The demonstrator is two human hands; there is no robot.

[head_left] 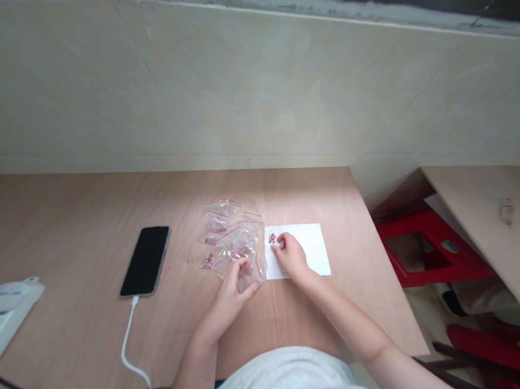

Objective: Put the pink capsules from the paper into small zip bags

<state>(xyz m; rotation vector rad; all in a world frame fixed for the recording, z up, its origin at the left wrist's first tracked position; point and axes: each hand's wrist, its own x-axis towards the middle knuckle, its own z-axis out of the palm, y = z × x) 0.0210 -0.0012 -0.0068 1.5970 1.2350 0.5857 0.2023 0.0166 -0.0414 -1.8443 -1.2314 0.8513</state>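
On the wooden table, several clear zip bags (pixel 227 237) with red seal lines lie in an overlapping pile, with small pink pieces inside. My left hand (pixel 234 290) is at the near end of the pile, its thumb and fingers closed about a zip bag (pixel 259 266). To the right lies a white sheet of paper (pixel 314 253). A few small pink and gold-coloured pieces (pixel 272 238) rest near its left edge. My right hand (pixel 292 257) is over the paper with curled fingers, the tips right beside these pieces. Whatever is between those fingertips is too small to make out.
A black phone (pixel 146 261) lies to the left, with a white cable (pixel 127 343) running off the near table edge. A white device (pixel 11 309) stands at the far left. Beyond the table's right edge are a red stool (pixel 427 266) and another wooden table (pixel 499 215). A wall (pixel 254 101) rises behind.
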